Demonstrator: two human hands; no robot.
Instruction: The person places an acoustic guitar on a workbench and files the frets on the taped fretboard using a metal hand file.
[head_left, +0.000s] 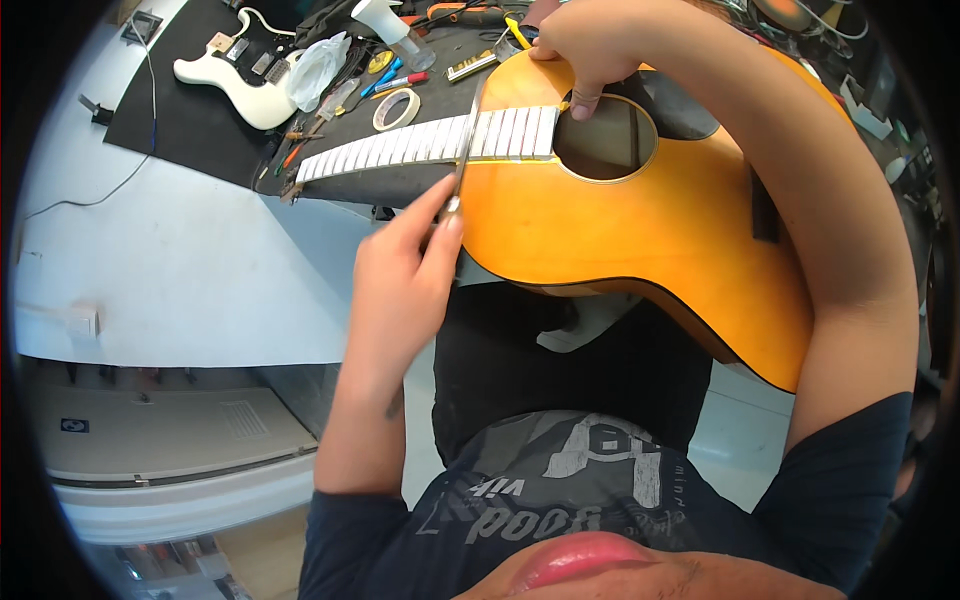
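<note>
An acoustic guitar with an orange-yellow top lies across my lap and the bench edge, its neck pointing left. White strips cover the fretboard between the frets, and no strings show. My left hand is closed round the near end of a slim, file-like metal tool, which lies crosswise over the fretboard where neck meets body. My right hand reaches over from the far side and grips the guitar. Its thumb is at the rim of the sound hole, and its other fingers are at the far edge, partly hidden.
A white electric guitar body lies on the dark bench mat. Behind the neck are a tape roll, a red marker, a clear plastic bag and a white-topped bottle. A cable hangs over the left side.
</note>
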